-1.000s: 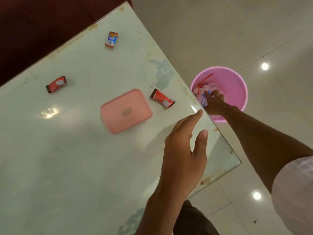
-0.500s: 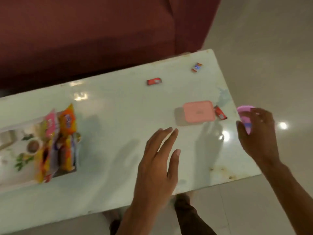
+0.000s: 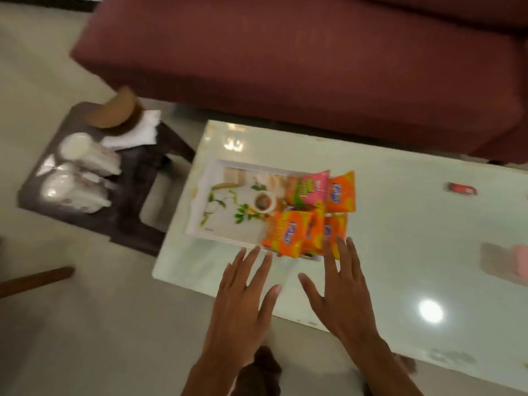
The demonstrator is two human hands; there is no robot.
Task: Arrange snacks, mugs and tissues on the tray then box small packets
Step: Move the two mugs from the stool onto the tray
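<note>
A white tray (image 3: 228, 221) with a leaf print lies on the glass table (image 3: 400, 238). Several orange snack packets (image 3: 291, 232) and a pink one (image 3: 313, 188) are piled at its right end. My left hand (image 3: 243, 298) hovers open just in front of the tray's near edge. My right hand (image 3: 345, 292) is open too, its fingertips at the nearest orange packet. On a dark stool to the left stand two white mugs (image 3: 75, 170), white tissues (image 3: 137, 132) and a brown holder (image 3: 114, 112). A small red packet (image 3: 461, 188) lies far right, and the pink box (image 3: 514, 261) shows at the right edge.
A maroon sofa (image 3: 314, 61) runs behind the table. A wooden leg (image 3: 34, 278) juts in at the left over the tiled floor. A lamp glare (image 3: 430, 311) shines on the glass near its front edge.
My view has swung left from the pink bucket to the tray. My right hand left the bucket and came beside my left hand; both now hover by the tray.
</note>
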